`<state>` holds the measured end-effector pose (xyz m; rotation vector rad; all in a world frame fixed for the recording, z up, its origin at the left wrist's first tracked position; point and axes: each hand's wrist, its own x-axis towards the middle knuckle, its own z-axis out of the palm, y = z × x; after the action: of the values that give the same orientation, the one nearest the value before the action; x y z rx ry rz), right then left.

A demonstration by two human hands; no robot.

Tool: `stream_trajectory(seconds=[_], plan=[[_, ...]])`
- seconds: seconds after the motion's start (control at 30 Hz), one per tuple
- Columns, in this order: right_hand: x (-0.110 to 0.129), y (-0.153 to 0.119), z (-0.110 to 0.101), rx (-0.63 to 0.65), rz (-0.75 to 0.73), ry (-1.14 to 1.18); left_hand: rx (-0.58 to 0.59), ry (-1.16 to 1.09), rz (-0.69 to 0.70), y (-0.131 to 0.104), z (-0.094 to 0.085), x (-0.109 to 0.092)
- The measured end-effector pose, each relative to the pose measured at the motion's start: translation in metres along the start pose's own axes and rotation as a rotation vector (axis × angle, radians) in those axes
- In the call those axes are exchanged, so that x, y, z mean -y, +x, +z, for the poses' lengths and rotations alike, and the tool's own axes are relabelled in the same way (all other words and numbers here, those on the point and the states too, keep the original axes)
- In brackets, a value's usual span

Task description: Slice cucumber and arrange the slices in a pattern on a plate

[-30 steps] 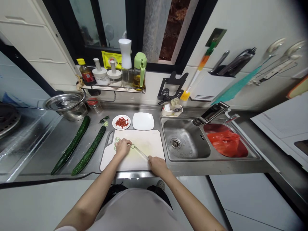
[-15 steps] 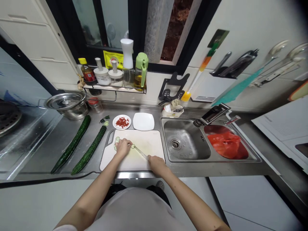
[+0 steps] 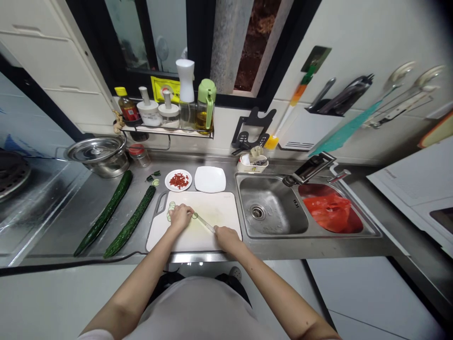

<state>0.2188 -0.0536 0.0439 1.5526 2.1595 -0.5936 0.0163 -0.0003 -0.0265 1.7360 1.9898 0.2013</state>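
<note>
My right hand [image 3: 227, 239] is wrapped round the handle of a knife [image 3: 205, 224], its blade pointing left over the white cutting board [image 3: 215, 204]. At the blade's tip is a thin cucumber slice [image 3: 195, 216]. My left hand [image 3: 181, 217] is closed, thumb and fingertips together at the edge of that slice. Several more cucumber slices [image 3: 171, 206] lie in an overlapping row on the board, partly hidden behind my left hand. Two whole cucumbers rest on the counter to the left, a longer cucumber [image 3: 105, 212] and a cut-ended cucumber [image 3: 130, 222].
Behind the board are a plate of chopped red bits [image 3: 179, 180] and a white square plate [image 3: 210, 179]. Cucumber trimmings [image 3: 154, 178] lie near the board's left corner. A sink [image 3: 272, 236] with a red bag [image 3: 329, 212] is at right, a lidded pot [image 3: 102, 163] at left.
My hands, the knife and the slice stay nearly in place, with my right hand shifted slightly left. The whole view has also shifted a little.
</note>
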Motion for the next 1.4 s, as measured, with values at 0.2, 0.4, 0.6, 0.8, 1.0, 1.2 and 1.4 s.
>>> stream_trajectory(seconds=[0.2, 0.4, 0.6, 0.8, 1.0, 1.2, 1.4], plan=[[0.002, 0.002, 0.001, -0.007, -0.01, -0.022, 0.0, 0.007, 0.005, 0.0, 0.0, 0.0], [0.002, 0.002, -0.001, -0.048, -0.022, -0.077, -0.007, 0.027, 0.004, -0.002, 0.001, -0.001], [-0.002, 0.005, -0.006, -0.078, -0.038, -0.113, -0.007, 0.034, 0.004, -0.003, 0.001, -0.002], [-0.005, 0.007, -0.009, -0.106, -0.066, -0.175, -0.003, 0.03, -0.005, -0.003, 0.001, -0.002], [-0.006, 0.009, -0.012, -0.134, -0.088, -0.203, -0.003, 0.031, -0.011, -0.004, 0.0, -0.003], [-0.008, 0.01, -0.014, -0.127, -0.096, -0.22, -0.004, 0.028, -0.01, -0.003, 0.001, -0.002], [-0.011, 0.012, -0.014, -0.15, -0.105, -0.236, 0.0, 0.038, -0.003, -0.004, 0.0, -0.003]])
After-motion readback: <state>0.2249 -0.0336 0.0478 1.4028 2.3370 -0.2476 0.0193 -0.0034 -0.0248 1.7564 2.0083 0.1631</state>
